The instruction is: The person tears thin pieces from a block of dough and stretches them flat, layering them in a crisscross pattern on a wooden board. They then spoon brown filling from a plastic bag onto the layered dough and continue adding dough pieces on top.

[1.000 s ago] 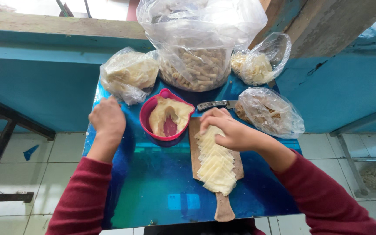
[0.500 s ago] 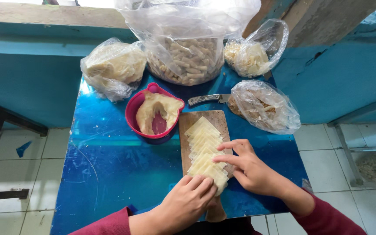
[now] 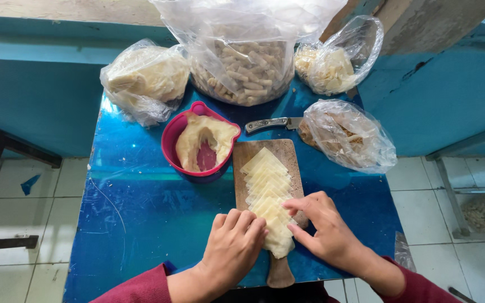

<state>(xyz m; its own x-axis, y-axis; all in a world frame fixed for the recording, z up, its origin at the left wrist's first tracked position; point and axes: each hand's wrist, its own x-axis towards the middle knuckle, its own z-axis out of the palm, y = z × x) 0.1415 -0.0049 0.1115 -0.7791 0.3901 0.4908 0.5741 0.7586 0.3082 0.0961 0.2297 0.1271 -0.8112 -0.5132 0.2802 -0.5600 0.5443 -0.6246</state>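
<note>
We worked at the blue table (image 3: pixel 141 224), its far edge crowded with the big clear bag of rolled pastries (image 3: pixel 242 67) so the near side stayed free. The pink bowl of pale filling (image 3: pixel 200 147) sat just beside the wooden cutting board (image 3: pixel 280 154), within easy reach. On it the pale yellow wrapper sheets (image 3: pixel 266 188) lay fanned, overlapping. Our left hand (image 3: pixel 232 247) and right hand (image 3: pixel 324 233) pinched the nearest sheet, fingers curled, grasping its edges.

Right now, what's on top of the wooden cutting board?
On the brown wooden cutting board lies a row of overlapping pale yellow dough squares. The left hand and right hand press the nearest sheet, covering the board's near end; only its handle shows.
</note>
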